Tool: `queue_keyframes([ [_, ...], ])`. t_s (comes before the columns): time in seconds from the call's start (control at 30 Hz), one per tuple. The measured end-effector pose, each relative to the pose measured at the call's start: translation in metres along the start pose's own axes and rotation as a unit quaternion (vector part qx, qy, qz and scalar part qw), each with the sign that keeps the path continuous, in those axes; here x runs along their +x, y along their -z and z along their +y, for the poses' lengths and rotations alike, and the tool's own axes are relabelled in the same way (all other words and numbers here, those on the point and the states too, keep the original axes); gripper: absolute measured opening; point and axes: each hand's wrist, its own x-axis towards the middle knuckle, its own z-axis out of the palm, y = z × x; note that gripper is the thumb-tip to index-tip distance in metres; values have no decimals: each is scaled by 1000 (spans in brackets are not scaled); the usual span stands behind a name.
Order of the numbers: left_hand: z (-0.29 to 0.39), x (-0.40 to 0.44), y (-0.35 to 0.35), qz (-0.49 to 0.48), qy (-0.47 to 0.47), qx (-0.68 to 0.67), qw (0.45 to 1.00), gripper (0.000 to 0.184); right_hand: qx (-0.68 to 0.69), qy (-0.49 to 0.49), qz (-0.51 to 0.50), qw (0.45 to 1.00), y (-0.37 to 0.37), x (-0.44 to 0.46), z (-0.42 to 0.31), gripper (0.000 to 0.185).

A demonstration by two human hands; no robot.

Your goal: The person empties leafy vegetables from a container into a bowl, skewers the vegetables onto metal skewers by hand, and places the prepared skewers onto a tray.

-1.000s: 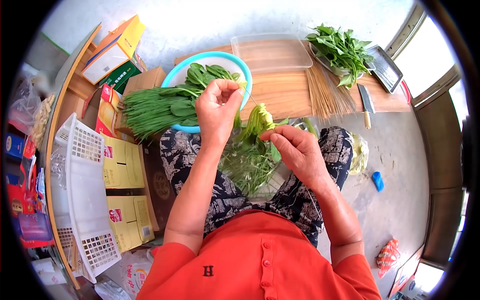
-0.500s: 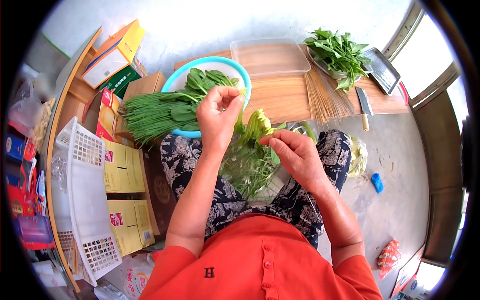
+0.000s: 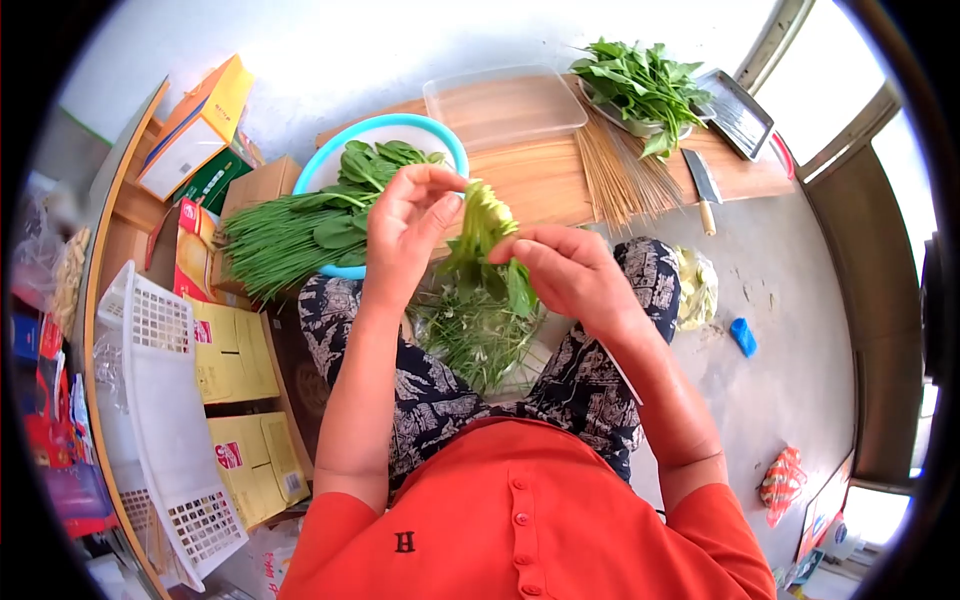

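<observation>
A bunch of folded leafy greens (image 3: 481, 228), pale stems at the top and dark leaves hanging below, is held up between my hands. My left hand (image 3: 408, 228) is closed, its fingertips pinching at the bunch's upper end. Fingers of my right hand (image 3: 572, 275) are pinched at the bunch's right side. A thin pale bamboo skewer (image 3: 622, 372) runs back from that hand beside the forearm; its front part is hidden by greens and fingers. Beneath them, loose thin green stems (image 3: 480, 340) lie in clear plastic between my knees.
A blue-rimmed basin (image 3: 455, 150) holds chives (image 3: 285, 240) and broad leaves. On the wooden board (image 3: 545, 190) are a clear plastic lid (image 3: 505, 105), bamboo skewers (image 3: 615, 170), heaped greens (image 3: 645, 90), a metal tray (image 3: 735, 115) and a knife (image 3: 702, 180). White baskets (image 3: 165, 400) stand left.
My hands have come closer together. The greens sit bunched near my left fingertips, where a stretch of bare skewer showed before. The whole view has shifted slightly.
</observation>
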Motion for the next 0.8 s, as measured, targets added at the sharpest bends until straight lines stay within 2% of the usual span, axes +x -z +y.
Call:
queue_keyframes([
  [0.07, 0, 8, 10, -76, 74, -69, 992, 37, 41, -3, -19, 999, 4, -1, -2, 27],
  [0.13, -3, 13, 14, -166, 116, -149, 968, 45, 72, -8, -56, 996, 11, -2, -3, 27],
  [0.17, 0, 15, 13, -159, 116, -150, 969, 45, 70, -12, -62, 996, 12, -3, -3, 27],
  [0.23, 9, 20, 6, -254, 132, -186, 940, 45, 93, -11, -89, 992, 14, -4, -5, 27],
  [0.37, 12, 22, 1, -258, 166, -140, 941, 32, 101, -28, -101, 989, 15, -8, -8, 28],
  [0.47, 11, 21, 2, -244, 184, -165, 938, 32, 76, -35, -97, 992, 16, -11, -10, 27],
  [0.53, 15, 18, 1, -228, 195, -171, 939, 29, 6, -42, -64, 997, 18, -14, -11, 25],
  [0.8, 9, 10, -6, -210, 188, -148, 948, 21, 27, -36, -63, 997, 18, -18, -8, 24],
])
